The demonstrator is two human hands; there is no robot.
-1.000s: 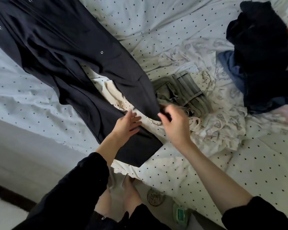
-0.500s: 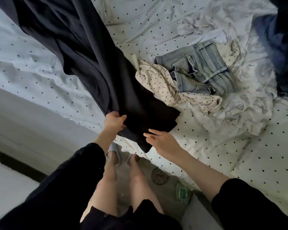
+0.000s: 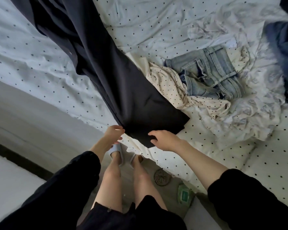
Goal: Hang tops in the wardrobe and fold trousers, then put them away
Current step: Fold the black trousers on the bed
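Since half a second ago: the right hand (image 3: 165, 140) has closed onto the hem it was only reaching for; the trouser leg lies flatter and straighter.
Dark trousers (image 3: 116, 77): stretched diagonally over the bed (image 3: 40, 63), hem at the near edge; the waist end is cut off at the top of the view.
Left hand (image 3: 114, 132): pinches the hem's left corner at the bed's near edge.
Right hand: fingers curled over the hem's lower edge, gripping it; fingertips hidden against the dark cloth.
Denim shorts (image 3: 211, 75): crumpled, toward the bed's right side, lying on a cream dotted garment (image 3: 170, 83).
Dark clothes pile (image 3: 284, 39): at the far right edge, mostly cut off, blurred.
Floor: green packet (image 3: 184, 194), partly hidden by the bed's edge.
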